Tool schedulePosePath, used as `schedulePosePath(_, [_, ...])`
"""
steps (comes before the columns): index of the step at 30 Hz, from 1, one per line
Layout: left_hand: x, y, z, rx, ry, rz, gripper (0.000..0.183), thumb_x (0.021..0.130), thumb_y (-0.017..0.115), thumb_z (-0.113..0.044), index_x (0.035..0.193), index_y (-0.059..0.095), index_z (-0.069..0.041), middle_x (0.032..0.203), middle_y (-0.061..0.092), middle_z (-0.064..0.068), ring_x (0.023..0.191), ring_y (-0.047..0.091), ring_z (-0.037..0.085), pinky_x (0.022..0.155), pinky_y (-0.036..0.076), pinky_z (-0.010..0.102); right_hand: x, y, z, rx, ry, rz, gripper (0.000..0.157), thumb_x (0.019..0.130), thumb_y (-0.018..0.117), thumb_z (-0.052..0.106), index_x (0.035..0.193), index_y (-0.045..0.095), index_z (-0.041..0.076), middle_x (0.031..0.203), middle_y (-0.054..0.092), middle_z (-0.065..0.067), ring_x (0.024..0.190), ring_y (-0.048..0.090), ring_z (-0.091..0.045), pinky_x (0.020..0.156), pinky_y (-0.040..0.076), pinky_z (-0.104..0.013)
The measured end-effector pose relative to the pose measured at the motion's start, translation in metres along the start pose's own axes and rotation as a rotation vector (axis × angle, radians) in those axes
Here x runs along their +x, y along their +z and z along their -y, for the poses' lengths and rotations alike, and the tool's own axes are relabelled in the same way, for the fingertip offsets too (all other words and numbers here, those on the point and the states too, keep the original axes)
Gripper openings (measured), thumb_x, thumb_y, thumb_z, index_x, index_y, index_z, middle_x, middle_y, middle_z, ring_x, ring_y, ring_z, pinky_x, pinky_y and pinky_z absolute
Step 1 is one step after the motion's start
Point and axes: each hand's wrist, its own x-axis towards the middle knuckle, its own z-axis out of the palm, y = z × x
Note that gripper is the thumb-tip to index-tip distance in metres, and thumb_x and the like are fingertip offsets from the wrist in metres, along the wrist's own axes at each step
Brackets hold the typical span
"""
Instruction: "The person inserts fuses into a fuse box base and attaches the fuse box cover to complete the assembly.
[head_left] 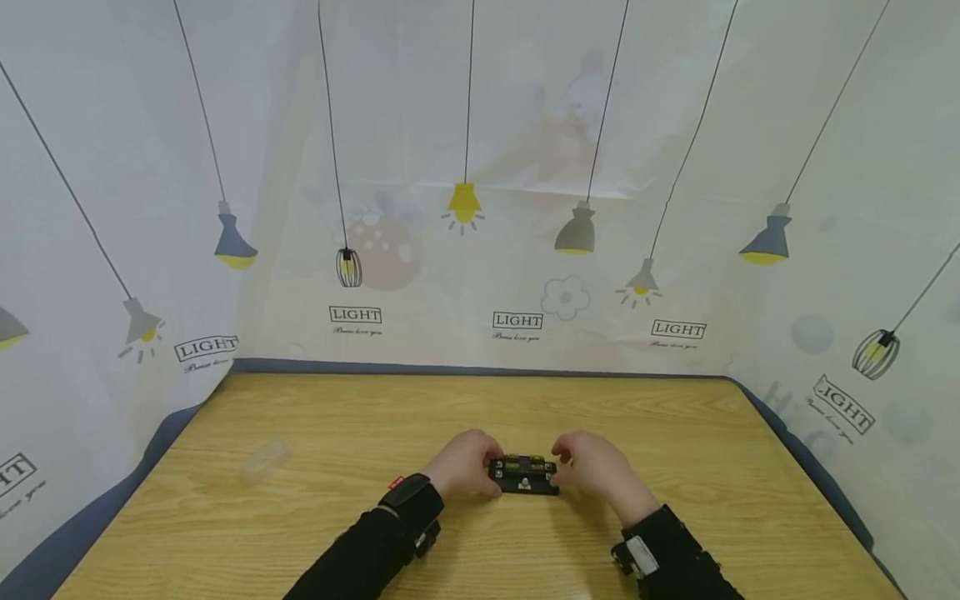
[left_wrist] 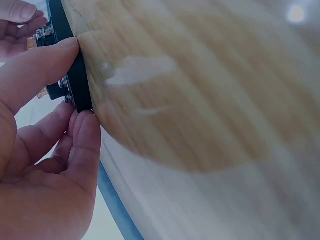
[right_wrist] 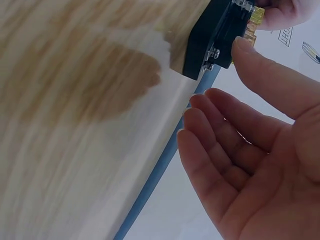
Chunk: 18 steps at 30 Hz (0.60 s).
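A black terminal block point(head_left: 523, 483) with metal screws and amber see-through pieces on top rests on the wooden table between the two hands. My left hand point(head_left: 467, 465) grips its left end. In the left wrist view, the thumb lies on the near side of the block point(left_wrist: 80, 82) and the fingertips are at its end. At the other end is my right hand point(head_left: 596, 471), its fingers apart from the block and loosely bent. The right wrist view has the thumb tip close to the block point(right_wrist: 205, 42); whether it touches cannot be told.
A clear plastic case point(head_left: 264, 461) lies on the left part of the wooden table point(head_left: 360, 408). A pale curtain point(head_left: 450, 100) printed with hanging lamps surrounds the table's back and sides. Both wrists carry black straps with devices.
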Motion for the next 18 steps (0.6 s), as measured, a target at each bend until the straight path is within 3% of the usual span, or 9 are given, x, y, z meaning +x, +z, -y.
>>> schedulePosePath(18, [0.0008, -0.0001, -0.0011, -0.013, -0.025, 0.001, 0.045, 0.063, 0.081, -0.026, 0.103, 0.068, -0.009, 0.09, 0.056, -0.003, 0.079, 0.048, 0.01, 0.076, 0.043, 0.027, 0.0003, 0.0051, -0.0109, 0.105, 0.008, 0.077, 0.038, 0.069, 0.077, 0.022, 0.102, 0.064, 0.009, 0.09, 0.059, -0.001, 0.082, 0.053, -0.016, 0.075, 0.045, -0.037])
